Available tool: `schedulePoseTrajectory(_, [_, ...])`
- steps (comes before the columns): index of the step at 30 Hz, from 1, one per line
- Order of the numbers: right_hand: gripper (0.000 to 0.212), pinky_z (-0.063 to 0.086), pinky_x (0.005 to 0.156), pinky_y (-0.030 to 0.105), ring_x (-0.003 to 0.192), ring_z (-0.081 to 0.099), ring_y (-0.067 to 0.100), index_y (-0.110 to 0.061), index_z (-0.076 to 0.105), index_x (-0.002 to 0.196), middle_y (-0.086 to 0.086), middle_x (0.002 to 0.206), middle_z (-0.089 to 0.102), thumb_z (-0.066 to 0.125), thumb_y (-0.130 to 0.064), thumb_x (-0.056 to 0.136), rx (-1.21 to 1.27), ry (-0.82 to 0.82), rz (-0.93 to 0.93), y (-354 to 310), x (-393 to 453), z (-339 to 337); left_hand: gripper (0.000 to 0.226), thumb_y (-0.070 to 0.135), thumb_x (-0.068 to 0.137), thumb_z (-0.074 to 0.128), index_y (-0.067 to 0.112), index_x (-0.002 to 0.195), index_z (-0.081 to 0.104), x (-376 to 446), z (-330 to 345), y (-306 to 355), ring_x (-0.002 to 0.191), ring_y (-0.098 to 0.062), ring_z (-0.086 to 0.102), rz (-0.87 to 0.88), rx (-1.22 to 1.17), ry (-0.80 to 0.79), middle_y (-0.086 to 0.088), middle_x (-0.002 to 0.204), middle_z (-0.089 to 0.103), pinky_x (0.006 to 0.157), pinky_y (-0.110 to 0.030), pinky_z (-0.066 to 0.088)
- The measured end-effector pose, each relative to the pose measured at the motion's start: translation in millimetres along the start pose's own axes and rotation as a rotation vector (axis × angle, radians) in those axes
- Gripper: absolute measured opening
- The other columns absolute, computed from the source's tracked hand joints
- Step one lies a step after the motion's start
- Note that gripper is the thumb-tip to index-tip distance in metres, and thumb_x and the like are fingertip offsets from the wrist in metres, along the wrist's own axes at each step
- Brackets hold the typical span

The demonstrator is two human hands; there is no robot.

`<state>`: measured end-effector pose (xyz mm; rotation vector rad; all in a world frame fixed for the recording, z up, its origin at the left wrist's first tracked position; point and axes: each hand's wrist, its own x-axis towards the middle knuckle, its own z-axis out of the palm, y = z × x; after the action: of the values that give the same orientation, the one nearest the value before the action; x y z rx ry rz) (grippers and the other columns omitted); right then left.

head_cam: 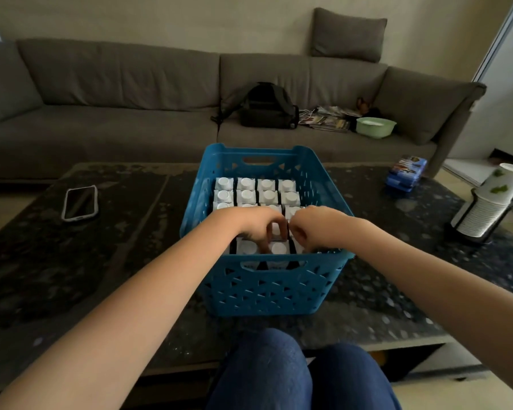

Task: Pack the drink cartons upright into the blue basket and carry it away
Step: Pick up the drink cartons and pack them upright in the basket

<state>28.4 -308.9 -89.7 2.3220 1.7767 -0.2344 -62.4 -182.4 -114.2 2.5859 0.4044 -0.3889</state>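
Observation:
The blue basket (267, 291) stands on the dark table in front of me, with several drink cartons (256, 190) standing upright in rows inside, their white caps facing up. Both hands are inside the basket over the near rows. My left hand (256, 224) has its fingers curled down around a carton near the front middle. My right hand (313, 227) is curled over the cartons at the front right, and its fingertips are hidden among them. Two more carton tops (279, 248) show just below my left hand.
A phone (79, 202) lies on the table at the left. A blue pack (406, 173) and a stack of paper cups in a holder (486, 202) stand at the right. Behind the table is a grey sofa with a black backpack (264, 106) and a green bowl (375, 127).

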Motion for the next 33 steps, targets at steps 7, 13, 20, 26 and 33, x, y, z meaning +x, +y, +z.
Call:
schedulePoseTrajectory(7, [0.038,0.049,0.074,0.031,0.080,0.051,0.013,-0.020,0.055,0.101,-0.009,0.085,0.050,0.081,-0.027,0.073,0.176,-0.114,0.063,14.5,-8.9,-8.3,0.046,0.011,0.076,0.078,0.023,0.116,0.058,-1.3,1.3,-0.5,0.076,-0.015,0.056,-0.009,-0.033,-0.007,0.005,0.080,0.056,0.079,-0.034,0.050])
schedulePoseTrajectory(13, [0.024,0.042,0.072,0.028,0.091,0.052,0.020,-0.019,0.061,0.114,0.001,0.109,0.055,0.057,-0.015,0.091,0.014,-0.224,0.040,1.3,-14.9,-9.1,0.048,0.007,0.078,0.075,0.022,0.121,0.057,-3.9,2.4,-1.6,0.077,-0.014,0.055,0.000,-0.054,-0.010,0.003,0.082,0.057,0.079,-0.032,0.049])
schedulePoseTrajectory(20, [0.023,0.035,0.060,0.024,0.083,0.047,0.019,-0.015,0.054,0.116,0.003,0.100,0.052,0.049,-0.015,0.094,-0.100,-0.239,0.045,-5.1,-13.0,-7.9,0.048,0.010,0.081,0.073,0.024,0.123,0.054,-5.0,4.4,-1.3,0.079,-0.016,0.054,0.003,-0.020,-0.012,0.004,0.084,0.055,0.073,-0.026,0.045])
schedulePoseTrajectory(26, [0.012,0.038,0.069,0.029,0.080,0.047,0.020,-0.013,0.051,0.102,-0.003,0.080,0.043,0.049,-0.008,0.092,-0.109,-0.137,-0.036,-5.9,-6.2,2.1,0.050,0.011,0.080,0.074,0.024,0.124,0.054,-5.6,5.4,0.4,0.079,-0.014,0.053,-0.003,-0.005,-0.001,0.007,0.082,0.053,0.073,-0.026,0.045])
schedulePoseTrajectory(33, [0.015,0.029,0.053,0.017,0.082,0.045,0.018,-0.018,0.043,0.093,-0.002,0.089,0.046,0.057,-0.013,0.090,-0.045,-0.105,-0.035,-2.0,-4.6,2.8,0.050,0.013,0.080,0.074,0.024,0.124,0.053,-6.1,5.3,3.0,0.079,-0.014,0.051,-0.008,0.007,0.004,0.009,0.081,0.049,0.076,-0.028,0.044])
